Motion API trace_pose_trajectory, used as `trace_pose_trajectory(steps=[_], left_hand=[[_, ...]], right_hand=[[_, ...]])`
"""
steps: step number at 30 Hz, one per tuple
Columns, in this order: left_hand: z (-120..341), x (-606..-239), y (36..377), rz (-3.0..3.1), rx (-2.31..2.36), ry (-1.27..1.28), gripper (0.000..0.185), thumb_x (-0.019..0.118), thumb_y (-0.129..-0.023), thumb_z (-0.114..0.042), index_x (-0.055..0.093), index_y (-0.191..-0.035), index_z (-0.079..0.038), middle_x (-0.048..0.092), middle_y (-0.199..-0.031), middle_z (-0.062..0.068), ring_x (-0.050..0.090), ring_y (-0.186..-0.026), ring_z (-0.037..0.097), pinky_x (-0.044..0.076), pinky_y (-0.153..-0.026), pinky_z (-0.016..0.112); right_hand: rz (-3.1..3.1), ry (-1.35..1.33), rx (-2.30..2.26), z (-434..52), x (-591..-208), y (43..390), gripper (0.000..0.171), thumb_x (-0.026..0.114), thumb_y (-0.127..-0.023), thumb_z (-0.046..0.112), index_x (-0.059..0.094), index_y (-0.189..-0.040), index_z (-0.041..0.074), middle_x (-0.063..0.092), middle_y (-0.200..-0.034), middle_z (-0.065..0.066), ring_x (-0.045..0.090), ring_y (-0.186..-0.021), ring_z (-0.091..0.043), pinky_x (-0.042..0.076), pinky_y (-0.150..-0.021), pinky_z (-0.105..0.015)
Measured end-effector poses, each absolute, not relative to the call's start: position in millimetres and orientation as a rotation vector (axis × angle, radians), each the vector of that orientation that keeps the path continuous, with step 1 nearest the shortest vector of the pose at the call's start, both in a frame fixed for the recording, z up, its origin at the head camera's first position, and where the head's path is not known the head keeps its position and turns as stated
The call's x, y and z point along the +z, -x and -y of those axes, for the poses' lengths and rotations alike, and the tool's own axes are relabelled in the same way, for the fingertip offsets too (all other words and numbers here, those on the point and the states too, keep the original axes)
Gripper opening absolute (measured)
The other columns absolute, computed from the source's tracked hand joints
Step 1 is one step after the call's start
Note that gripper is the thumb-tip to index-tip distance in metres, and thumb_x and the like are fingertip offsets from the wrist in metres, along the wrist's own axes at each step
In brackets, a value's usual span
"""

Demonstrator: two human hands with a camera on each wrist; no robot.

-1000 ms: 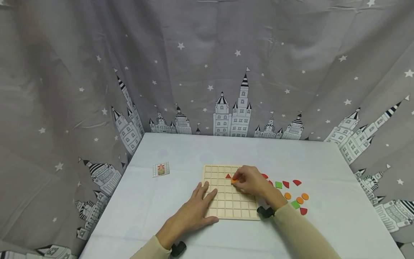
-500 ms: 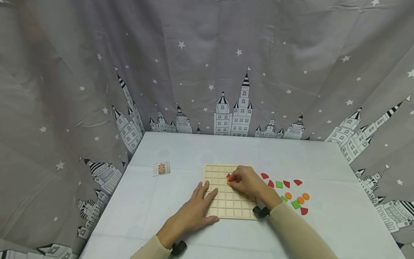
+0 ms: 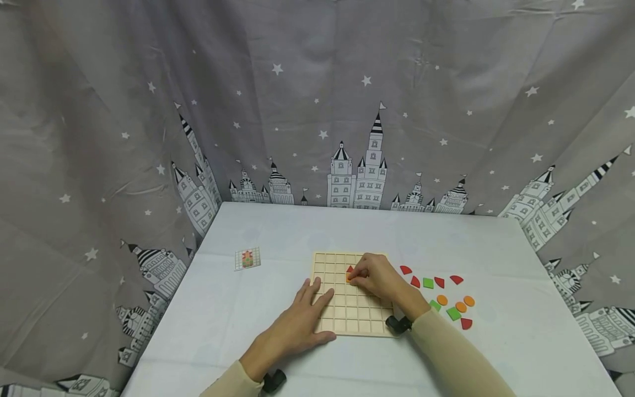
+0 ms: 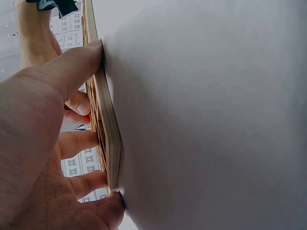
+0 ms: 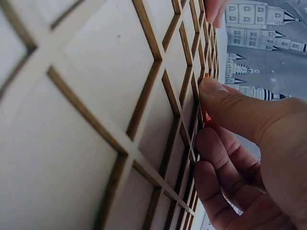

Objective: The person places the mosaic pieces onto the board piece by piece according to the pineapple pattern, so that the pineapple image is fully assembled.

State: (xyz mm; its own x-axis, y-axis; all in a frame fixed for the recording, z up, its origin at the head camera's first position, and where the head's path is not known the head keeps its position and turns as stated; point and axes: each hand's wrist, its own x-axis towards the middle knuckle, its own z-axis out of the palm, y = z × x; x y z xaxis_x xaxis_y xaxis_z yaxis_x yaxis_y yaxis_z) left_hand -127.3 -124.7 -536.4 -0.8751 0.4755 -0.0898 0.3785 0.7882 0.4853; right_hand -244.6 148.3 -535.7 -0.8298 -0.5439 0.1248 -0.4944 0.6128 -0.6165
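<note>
A wooden grid board lies flat on the white table. My left hand rests over its left side with fingers spread; in the left wrist view, the thumb lies along the board's edge. My right hand pinches a small orange square tile at a cell in the upper middle of the grid. Just above that cell sits a red triangle tile. From the right wrist, the thumb is at the grid surface, and most of the tile is hidden by the fingers.
Loose tiles lie right of the board: several red quarter-circles, orange discs and green squares. A small gridded picture card lies at the back left. A grey curtain with castles stands behind the table.
My right hand has moved a little to the left, bringing the orange tile to the cell under the red triangle. The left hand stays in place.
</note>
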Motion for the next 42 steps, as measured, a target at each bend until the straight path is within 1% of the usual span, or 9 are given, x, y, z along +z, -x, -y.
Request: trace_pose_trajectory(steps=[5,12,17,19,23,28,33,42], left_hand=[[125,-536,128,-2.775,0.686,-0.673,0.099,0.09,-0.101,-0.054,0.047,-0.179,-0.013,0.028,-0.19,0.029,0.024,-0.178,0.06,0.058,-0.121,0.07],[124,-533,128,-2.772,0.689,-0.678,0.098,0.091,-0.101,-0.053,0.047,-0.179,-0.012,0.029,-0.189,0.03,0.024,-0.177,0.06,0.058,-0.122,0.071],[123,-533,128,-2.772,0.68,-0.671,0.099,0.09,-0.101,-0.055,0.047,-0.179,-0.013,0.029,-0.19,0.029,0.024,-0.177,0.06,0.056,-0.125,0.069],[123,-534,128,-2.773,0.675,-0.668,0.099,0.09,-0.101,-0.056,0.047,-0.179,-0.013,0.029,-0.19,0.029,0.024,-0.177,0.06,0.055,-0.125,0.069],[122,-534,128,-2.777,0.671,-0.666,0.1,0.09,-0.1,-0.057,0.047,-0.179,-0.013,0.029,-0.19,0.029,0.025,-0.177,0.06,0.055,-0.125,0.069],[121,-534,127,-2.773,0.692,-0.652,0.099,0.092,-0.1,-0.054,0.048,-0.179,-0.013,0.029,-0.19,0.029,0.024,-0.178,0.059,0.054,-0.126,0.07],[121,-534,127,-2.767,0.708,-0.652,0.099,0.092,-0.1,-0.053,0.048,-0.179,-0.013,0.029,-0.19,0.029,0.024,-0.178,0.059,0.054,-0.126,0.071],[122,-535,127,-2.769,0.718,-0.658,0.098,0.092,-0.101,-0.05,0.048,-0.178,-0.011,0.028,-0.189,0.031,0.024,-0.177,0.061,0.053,-0.126,0.072]], right_hand=[[-2.754,0.893,-1.017,-149,-537,246,0.007,0.095,-0.099,0.01,0.095,-0.101,0.016,0.079,-0.1,0.004,0.069,-0.091,-0.003,0.059,-0.08,-0.023],[-2.758,0.919,-1.009,-150,-537,246,0.005,0.093,-0.1,0.011,0.095,-0.102,0.015,0.08,-0.1,0.004,0.071,-0.092,-0.005,0.059,-0.08,-0.023],[-2.791,0.931,-0.982,-155,-536,246,0.005,0.094,-0.1,0.014,0.095,-0.105,0.016,0.081,-0.102,0.005,0.074,-0.095,-0.008,0.063,-0.085,-0.027],[-2.8,0.903,-0.98,-158,-535,245,0.007,0.094,-0.1,0.014,0.095,-0.107,0.016,0.08,-0.103,0.004,0.074,-0.095,-0.009,0.063,-0.086,-0.027],[-2.824,0.837,-0.979,-168,-532,246,0.01,0.092,-0.102,0.015,0.095,-0.112,0.015,0.08,-0.105,0.002,0.069,-0.091,-0.008,0.06,-0.083,-0.028],[-2.874,0.748,-0.952,-186,-528,248,0.015,0.089,-0.104,0.014,0.092,-0.119,0.01,0.081,-0.107,-0.001,0.069,-0.093,-0.01,0.063,-0.085,-0.032],[-2.914,0.654,-0.909,-206,-526,249,0.016,0.088,-0.105,0.015,0.091,-0.119,0.009,0.08,-0.108,-0.003,0.07,-0.093,-0.014,0.062,-0.083,-0.034],[-2.945,0.557,-0.849,-240,-526,255,0.02,0.091,-0.102,0.014,0.091,-0.122,0.009,0.079,-0.11,-0.005,0.067,-0.09,-0.014,0.058,-0.081,-0.03]])
